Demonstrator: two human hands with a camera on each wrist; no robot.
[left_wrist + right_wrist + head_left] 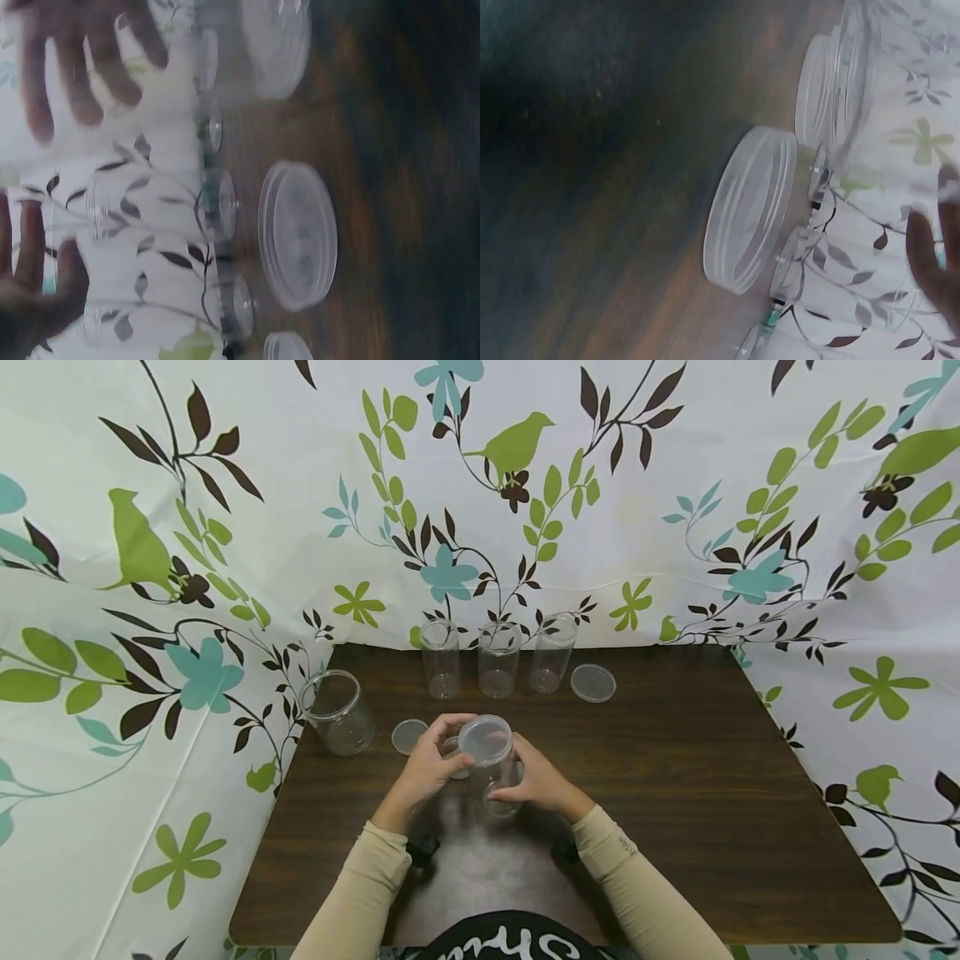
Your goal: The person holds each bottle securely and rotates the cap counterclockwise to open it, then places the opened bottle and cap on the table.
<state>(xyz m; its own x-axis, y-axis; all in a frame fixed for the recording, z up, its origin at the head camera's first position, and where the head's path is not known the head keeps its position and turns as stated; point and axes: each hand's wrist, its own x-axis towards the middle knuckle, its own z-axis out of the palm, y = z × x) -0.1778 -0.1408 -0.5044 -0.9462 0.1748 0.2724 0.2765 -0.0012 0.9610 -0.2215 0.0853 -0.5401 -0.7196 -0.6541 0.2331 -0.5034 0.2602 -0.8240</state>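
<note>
Both hands hold a clear jar (495, 785) upright near the middle of the table, a frosted lid (486, 739) on its top. My left hand (431, 760) grips around the lid's rim, thumb in front and fingers behind. Around the jar's body curls my right hand (542, 781), thumb across its front. In the left wrist view, the jar's base (277, 45) shows blurred at the top, and the left hand (37, 292) is cut off at the side. Part of the jar (855, 75) and the right hand (937, 255) appear in the right wrist view.
Loose lids lie around the held jar, one to its left (408, 737) and one lid (750, 210) near the right hand. A wide open jar (341, 714) stands at the left edge. Three narrow jars (498, 660) line the back beside a larger lid (593, 683).
</note>
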